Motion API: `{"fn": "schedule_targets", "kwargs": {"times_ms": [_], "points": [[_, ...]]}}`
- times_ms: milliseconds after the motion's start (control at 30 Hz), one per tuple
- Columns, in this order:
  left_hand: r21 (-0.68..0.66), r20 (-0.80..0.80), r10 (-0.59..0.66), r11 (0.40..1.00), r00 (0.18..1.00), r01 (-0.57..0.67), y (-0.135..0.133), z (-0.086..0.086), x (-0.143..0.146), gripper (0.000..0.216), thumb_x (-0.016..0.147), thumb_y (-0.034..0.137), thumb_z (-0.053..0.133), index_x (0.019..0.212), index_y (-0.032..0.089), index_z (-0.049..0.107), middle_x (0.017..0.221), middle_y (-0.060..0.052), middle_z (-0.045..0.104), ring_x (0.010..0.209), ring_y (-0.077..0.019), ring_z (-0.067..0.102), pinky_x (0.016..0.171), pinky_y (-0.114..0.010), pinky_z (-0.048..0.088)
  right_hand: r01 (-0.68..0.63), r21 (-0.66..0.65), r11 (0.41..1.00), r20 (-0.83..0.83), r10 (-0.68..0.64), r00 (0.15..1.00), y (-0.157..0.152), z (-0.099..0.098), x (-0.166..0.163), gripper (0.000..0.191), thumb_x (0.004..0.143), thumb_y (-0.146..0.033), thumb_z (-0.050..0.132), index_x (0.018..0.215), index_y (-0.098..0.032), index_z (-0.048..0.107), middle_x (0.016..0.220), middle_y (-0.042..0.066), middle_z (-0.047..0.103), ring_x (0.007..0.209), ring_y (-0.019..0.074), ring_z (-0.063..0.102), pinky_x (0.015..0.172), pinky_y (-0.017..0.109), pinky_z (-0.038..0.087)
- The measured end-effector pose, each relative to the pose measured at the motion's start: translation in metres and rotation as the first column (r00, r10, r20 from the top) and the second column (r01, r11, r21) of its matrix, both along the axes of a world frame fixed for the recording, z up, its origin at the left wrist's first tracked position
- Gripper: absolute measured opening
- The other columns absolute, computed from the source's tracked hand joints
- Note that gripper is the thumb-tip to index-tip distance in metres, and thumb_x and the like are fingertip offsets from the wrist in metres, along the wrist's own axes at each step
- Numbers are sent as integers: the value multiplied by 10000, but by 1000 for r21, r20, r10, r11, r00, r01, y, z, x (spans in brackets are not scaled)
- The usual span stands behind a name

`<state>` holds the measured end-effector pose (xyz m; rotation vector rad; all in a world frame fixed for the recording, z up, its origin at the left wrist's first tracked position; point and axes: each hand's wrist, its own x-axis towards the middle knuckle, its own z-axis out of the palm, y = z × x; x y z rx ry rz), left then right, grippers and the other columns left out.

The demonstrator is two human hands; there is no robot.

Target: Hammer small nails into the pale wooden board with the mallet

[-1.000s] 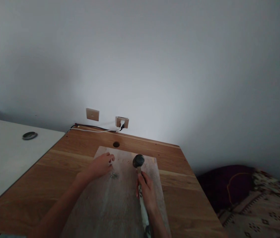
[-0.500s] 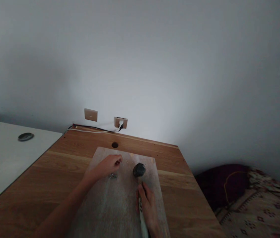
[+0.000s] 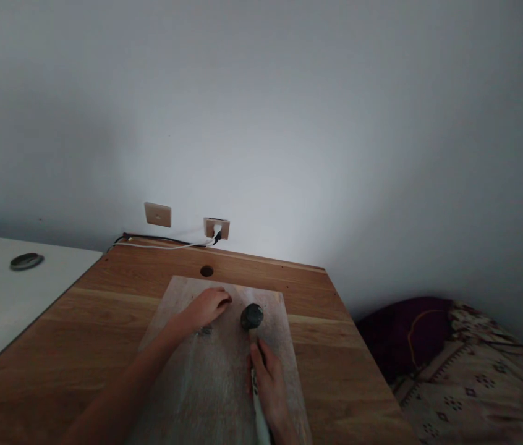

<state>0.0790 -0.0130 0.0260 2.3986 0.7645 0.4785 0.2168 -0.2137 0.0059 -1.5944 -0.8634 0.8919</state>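
Observation:
In my right hand (image 3: 268, 377) is a mallet (image 3: 252, 316) with a round black head and a pale, marked handle. Its head is over the worn board (image 3: 196, 383), to the right of my left hand (image 3: 210, 305). The left fingers are curled together at the upper part of the board; what they pinch, if anything, is too small to make out. Beside that wrist lies a little pile of small metal pieces (image 3: 204, 330), perhaps nails, partly blurred.
Under the board is a wooden table (image 3: 349, 383) with a cable hole (image 3: 206, 271). Cables (image 3: 169, 245) run along its back edge to a wall socket (image 3: 217, 228). A white table (image 3: 25, 303) at left bears a dark round dish (image 3: 26, 261). Patterned bedding (image 3: 465, 383) lies at right.
The view has shifted slightly, moving the scene left in the picture. My left fingers have tilted downward and come a little closer to the mallet head. My right hand keeps its hold.

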Motion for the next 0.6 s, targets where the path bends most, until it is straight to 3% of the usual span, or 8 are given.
{"fn": "schedule_targets", "kwargs": {"times_ms": [233,600], "points": [[-32,91,68,997,994,-66,2,-12,8,208,894,153,573,956,183,769,980,-88,737,946,-212,677,902,-303,495,-14,0,1000,14,14,1000,1,7,-2,573,855,-777,515,723,-220,543,536,-51,492,373,109,467,344,225,356],[-117,181,88,991,980,-67,9,-27,14,205,833,123,633,961,180,782,973,-66,748,887,-183,680,854,-289,513,1,41,999,-78,2,997,12,15,-2,553,822,-758,560,731,-213,550,561,-56,478,370,98,440,316,216,340]]}}
